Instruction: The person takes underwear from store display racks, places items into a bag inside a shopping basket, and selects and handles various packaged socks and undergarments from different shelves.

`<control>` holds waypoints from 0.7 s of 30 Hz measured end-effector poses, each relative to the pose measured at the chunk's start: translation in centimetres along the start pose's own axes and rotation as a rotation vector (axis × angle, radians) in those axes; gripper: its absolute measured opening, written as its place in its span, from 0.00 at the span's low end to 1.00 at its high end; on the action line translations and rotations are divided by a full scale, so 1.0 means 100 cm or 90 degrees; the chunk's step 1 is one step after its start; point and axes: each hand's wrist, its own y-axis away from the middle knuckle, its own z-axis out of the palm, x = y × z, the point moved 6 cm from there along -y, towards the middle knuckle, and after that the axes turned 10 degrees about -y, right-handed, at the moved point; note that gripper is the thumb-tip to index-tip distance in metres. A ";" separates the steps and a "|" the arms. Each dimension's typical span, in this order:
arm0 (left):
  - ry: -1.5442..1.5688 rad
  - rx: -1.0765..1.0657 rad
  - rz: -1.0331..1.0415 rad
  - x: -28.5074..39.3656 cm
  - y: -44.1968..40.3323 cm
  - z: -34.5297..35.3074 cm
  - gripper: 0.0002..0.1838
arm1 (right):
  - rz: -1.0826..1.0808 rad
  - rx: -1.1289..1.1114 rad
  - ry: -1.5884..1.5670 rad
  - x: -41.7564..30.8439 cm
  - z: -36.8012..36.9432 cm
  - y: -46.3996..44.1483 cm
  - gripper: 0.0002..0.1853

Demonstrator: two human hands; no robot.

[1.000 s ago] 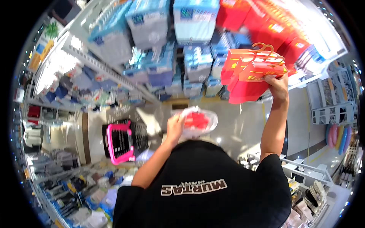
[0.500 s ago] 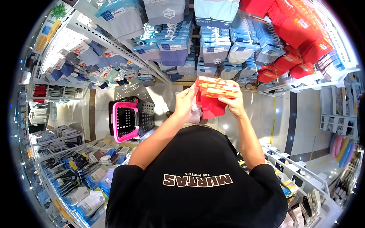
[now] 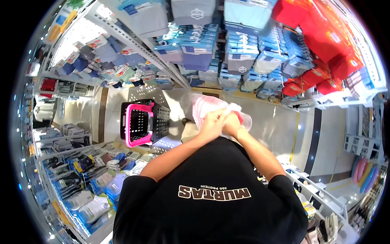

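A translucent plastic bag (image 3: 203, 108) with pinkish-red contents hangs in front of my chest. My left hand (image 3: 213, 124) is closed on the bag's gathered top. Right beside it, my right hand (image 3: 232, 123) is closed at the bag's opening, touching or nearly touching my left fingers. Something red shows just past my right fingers, inside the clear plastic. Whether my right hand holds the red packs or only the plastic is hidden.
A black basket (image 3: 161, 122) with a pink handle (image 3: 128, 126) stands on the floor to the left. Blue-topped packs (image 3: 241, 53) and red packs (image 3: 325, 40) hang on the rack ahead. Sock shelves (image 3: 93, 207) are at lower left; pastel rings (image 3: 369, 179) stand far right.
My right hand has brought the red packs from the right to the bag, and they are now mostly out of sight. Both hands have come together at the bag's top.
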 end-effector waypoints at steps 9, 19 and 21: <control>-0.052 0.121 -0.047 -0.006 0.006 -0.064 0.17 | 0.054 -0.127 -0.163 -0.077 -0.041 -0.014 0.30; 0.153 0.359 0.094 0.106 0.005 -0.192 0.14 | 0.066 -0.199 -0.850 -0.153 -0.110 -0.048 0.23; 0.170 0.432 0.159 0.143 0.019 -0.238 0.14 | 0.037 -0.243 -0.858 -0.168 -0.110 -0.055 0.23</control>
